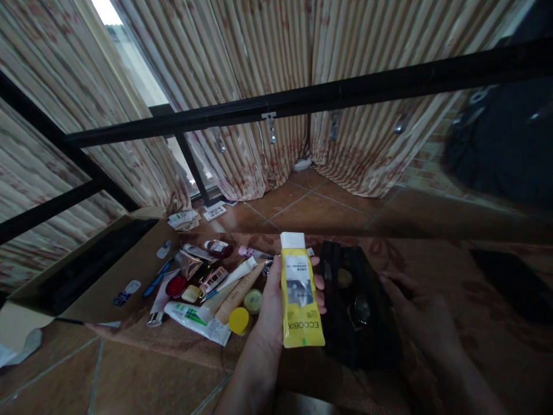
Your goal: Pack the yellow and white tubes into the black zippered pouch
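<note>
My left hand (272, 300) holds a yellow tube (299, 294) upright, its white cap at the top and its label facing me, fingers wrapped round its edge. My right hand (415, 311) rests on the right side of a black pouch (358, 305), fingers curled at its rim. The pouch lies open on the mat, with small round items inside. Just left of my left hand lies a heap of toiletries (207, 288): tubes, small jars, a red round case, a yellow lid.
A flattened cardboard box (108, 271) lies at the left on the tiled floor. A black metal frame (302, 101) crosses the view in front of striped curtains (242, 69). A dark bag (505, 150) sits at the right. Paper slips (203, 214) lie near the curtain.
</note>
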Available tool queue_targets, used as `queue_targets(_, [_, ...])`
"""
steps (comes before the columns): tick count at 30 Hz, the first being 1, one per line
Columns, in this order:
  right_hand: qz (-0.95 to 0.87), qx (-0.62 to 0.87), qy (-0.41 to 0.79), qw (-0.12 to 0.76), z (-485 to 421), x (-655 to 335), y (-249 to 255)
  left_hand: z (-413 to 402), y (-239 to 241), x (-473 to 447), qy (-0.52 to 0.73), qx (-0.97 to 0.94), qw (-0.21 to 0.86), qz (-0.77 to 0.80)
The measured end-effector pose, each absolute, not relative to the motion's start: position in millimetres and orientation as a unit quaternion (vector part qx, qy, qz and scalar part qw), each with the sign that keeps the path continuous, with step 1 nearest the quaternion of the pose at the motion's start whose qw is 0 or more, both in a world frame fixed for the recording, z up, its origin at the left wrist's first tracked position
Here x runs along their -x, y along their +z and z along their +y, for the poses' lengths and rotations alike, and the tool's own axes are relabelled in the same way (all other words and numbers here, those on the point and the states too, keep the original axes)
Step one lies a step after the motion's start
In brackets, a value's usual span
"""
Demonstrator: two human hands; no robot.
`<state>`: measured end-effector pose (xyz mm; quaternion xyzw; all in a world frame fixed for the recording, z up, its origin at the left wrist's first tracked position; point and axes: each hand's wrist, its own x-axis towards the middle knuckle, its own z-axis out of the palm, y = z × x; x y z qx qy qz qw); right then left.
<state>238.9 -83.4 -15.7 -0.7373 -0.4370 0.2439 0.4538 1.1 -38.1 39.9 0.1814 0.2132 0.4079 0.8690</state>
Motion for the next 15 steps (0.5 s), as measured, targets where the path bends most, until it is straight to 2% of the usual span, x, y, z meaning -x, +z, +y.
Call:
queue_targets(4, [-0.400,0.727,0.258,0.495,-83.6,-236.6,-11.7,-37.7,41.0,-4.5,0.450,-0.188,0.838,0.245])
queue_targets(9, [-0.373,0.718,0.185,0.558,-85.5,-226.3,1.5,-39.4,38.4,-9.6,0.518,-0.227,0.761,0.317])
queue_targets(15, [-0.382,0.636,0.189,0.643,-90.9,-209.1,16.3,-43.4,36.5,-15.5,0.525,-0.216,0.737,0.366])
